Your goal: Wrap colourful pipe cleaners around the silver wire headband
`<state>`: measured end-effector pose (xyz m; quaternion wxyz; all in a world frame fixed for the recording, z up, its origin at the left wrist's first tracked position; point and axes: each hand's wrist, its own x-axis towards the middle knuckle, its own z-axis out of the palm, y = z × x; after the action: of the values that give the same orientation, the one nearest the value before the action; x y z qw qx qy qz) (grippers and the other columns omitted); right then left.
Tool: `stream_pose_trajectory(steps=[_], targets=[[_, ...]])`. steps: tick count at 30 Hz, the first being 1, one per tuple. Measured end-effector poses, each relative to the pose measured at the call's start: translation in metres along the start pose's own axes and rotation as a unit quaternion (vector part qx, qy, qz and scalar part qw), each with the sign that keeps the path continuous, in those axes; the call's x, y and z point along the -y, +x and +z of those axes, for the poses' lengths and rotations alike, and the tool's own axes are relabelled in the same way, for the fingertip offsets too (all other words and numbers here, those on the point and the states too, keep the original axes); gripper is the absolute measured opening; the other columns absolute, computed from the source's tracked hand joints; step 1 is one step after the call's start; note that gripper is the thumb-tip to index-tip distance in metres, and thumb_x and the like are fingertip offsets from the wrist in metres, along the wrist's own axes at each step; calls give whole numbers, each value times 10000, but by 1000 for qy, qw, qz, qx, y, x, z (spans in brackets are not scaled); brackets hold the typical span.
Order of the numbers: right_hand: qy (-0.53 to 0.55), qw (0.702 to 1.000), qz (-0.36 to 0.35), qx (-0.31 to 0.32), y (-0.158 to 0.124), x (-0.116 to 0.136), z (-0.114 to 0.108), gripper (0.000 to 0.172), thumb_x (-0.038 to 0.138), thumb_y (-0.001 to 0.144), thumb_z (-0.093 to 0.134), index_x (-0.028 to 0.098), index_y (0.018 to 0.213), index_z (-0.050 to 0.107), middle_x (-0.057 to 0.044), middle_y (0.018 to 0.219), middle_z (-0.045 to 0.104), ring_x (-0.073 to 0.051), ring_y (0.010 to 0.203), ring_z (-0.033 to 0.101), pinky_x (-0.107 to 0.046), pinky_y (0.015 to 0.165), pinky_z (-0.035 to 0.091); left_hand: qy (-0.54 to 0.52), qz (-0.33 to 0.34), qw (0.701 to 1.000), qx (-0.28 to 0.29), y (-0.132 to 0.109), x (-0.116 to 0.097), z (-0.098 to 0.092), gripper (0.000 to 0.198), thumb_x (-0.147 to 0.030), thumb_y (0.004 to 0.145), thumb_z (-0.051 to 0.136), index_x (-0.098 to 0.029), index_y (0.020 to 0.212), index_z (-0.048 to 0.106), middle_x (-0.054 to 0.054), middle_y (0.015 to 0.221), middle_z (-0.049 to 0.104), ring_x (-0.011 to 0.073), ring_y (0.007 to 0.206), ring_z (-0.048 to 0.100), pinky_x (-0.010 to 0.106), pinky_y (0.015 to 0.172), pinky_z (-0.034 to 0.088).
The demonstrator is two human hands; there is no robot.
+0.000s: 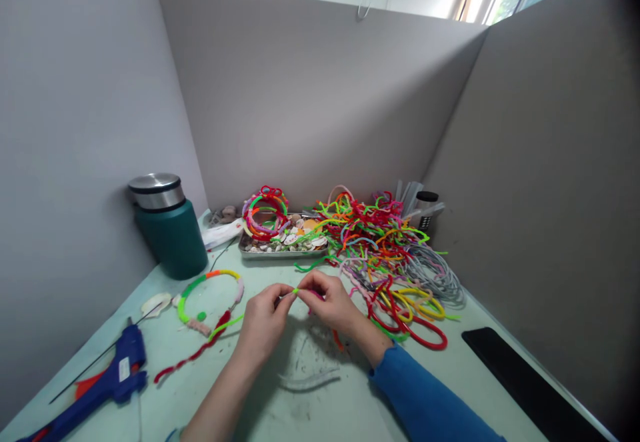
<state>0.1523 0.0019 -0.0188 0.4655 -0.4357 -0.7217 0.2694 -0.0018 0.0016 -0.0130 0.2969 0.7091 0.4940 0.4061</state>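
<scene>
I have both hands up close together over the middle of the green table (320,415). My left hand (263,325) and my right hand (333,305) are pinching the same little thing between them, a thin fuzzy wire (296,291). Each hand grips one end with thumb and fingertips closed tight on it, I think so that the wire stays stiff and can be bent or twisted. The bit that shows between my fingers is bright green, with some pink beside my right fingers. It is very small here, so I cannot tell its full shape. It sits just above the table, not lying on it. Near my left hand lies a half ring (210,292) wrapped in green, orange, yellow and pink fuzz, and below it a red and green twisted strand (193,355). A blue glue gun (107,379) rests at the left edge, well apart from my hands, maybe so it stays out of the way. A dark green flask (167,229) stands in the left corner. At the back is a metal tray (280,250) with small shells and bright rings in it. To my right is a big tangled pile of fuzzy wires (385,255) in many colours, close enough to grab from.
</scene>
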Motion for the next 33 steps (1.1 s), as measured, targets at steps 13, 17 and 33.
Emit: stream_pose_trajectory(steps=[13,17,33], targets=[[4,1000,-24,12,2,1,-2,136,209,827,493,158,861,614,-8,711,587,-105,623,497,-203,561,366,-213,-152,957,125,3,-1,-2,296,-439,710,537,-144,702,554,-70,382,421,58,356,314,170,376,210],[6,1000,-28,12,2,0,-2,140,206,830,489,159,858,618,-17,736,607,-114,650,521,-210,583,381,-240,-144,948,151,2,-1,-1,202,-347,707,537,-155,771,550,-81,413,434,51,339,298,167,361,205],[13,1000,-17,5,3,-1,-1,120,183,816,503,160,820,620,-5,711,599,-105,620,509,-201,560,371,-25,-29,998,56,-3,-4,0,182,-304,745,485,-183,810,604,-27,586,596,122,540,520,202,528,358]])
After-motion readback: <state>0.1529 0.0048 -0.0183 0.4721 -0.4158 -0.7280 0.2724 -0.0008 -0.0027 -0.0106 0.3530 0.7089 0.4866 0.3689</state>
